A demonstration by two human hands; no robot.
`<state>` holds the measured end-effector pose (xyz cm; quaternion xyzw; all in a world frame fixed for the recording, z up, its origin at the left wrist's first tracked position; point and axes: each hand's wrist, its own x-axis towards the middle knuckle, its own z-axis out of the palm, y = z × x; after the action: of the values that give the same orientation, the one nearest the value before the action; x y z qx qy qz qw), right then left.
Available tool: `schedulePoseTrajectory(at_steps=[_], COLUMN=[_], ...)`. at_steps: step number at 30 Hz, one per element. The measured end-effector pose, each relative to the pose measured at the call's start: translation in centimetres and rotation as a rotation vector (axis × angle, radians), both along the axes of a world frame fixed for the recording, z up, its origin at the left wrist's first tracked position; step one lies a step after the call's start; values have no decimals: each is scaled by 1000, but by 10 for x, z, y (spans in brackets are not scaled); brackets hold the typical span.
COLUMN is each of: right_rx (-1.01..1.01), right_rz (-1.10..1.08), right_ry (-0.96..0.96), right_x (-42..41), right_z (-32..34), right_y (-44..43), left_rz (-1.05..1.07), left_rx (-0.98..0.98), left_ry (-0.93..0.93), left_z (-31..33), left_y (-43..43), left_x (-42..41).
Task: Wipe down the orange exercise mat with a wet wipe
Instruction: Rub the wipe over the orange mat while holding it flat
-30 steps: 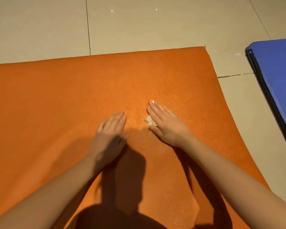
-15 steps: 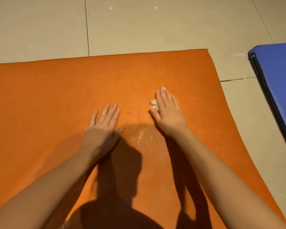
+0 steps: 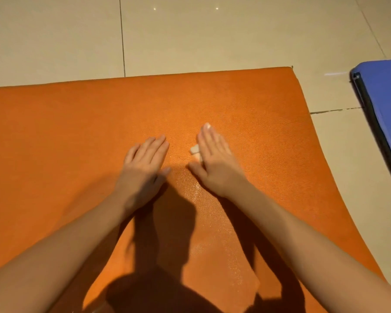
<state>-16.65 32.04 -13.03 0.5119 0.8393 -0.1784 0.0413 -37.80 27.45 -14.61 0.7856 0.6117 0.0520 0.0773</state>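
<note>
The right hand (image 3: 215, 161), fingers straight, presses the wet wipe (image 3: 195, 150) onto the orange mat (image 3: 77, 132), the wipe peeking out at its nine o'clock. The left hand (image 3: 145, 163) lies flat on the mat alongside, fingers straight.

Left hand (image 3: 145, 163) lies flat, fingers straight and close together, thumb out to the side, and right hand (image 3: 215, 163) sits just beside it, palm down too, fingers stretched forward, thumb pointing inward.
</note>
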Motion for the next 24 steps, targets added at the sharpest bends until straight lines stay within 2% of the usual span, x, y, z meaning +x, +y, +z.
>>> schedulePoseTrajectory(at_steps=[2,3,5,7,9,14,15,19,20,21,24], right_rx=[28,36,31,42,45,84,95,79,71,69,83], right_rz=[192,217,89,-167,-276,84,64,-308,-340,-311,-27], right_ry=[-18,-52,-112,-88,-58,-9,-24,-76,-71,-43,15], right_x=[15,23,31,20,-1,5,10,-9,-22,-33,-36], right_z=[2,2,1,-2,-4,-4,-5,-6,-7,-8,-4], right_y=[7,16,37,48,44,49,59,77,72,64,45], left_rz=[55,103,174,193,179,157,155,160,164,166,158], left_rx=[4,-4,-35,-25,-28,-41,-45,-42,-42,-41,-34], left_ry=[22,21,20,17,16,21,18,13,10,6,2], left_z=[3,3,-1,-4,-5,-3,-4,-3,-3,-2,-2], left_y=[19,26,31,30,29,32,32,32,32,32,33], left_x=[-7,-11,-17,-19,-20,-22,-23,-23,-23,-23,-23])
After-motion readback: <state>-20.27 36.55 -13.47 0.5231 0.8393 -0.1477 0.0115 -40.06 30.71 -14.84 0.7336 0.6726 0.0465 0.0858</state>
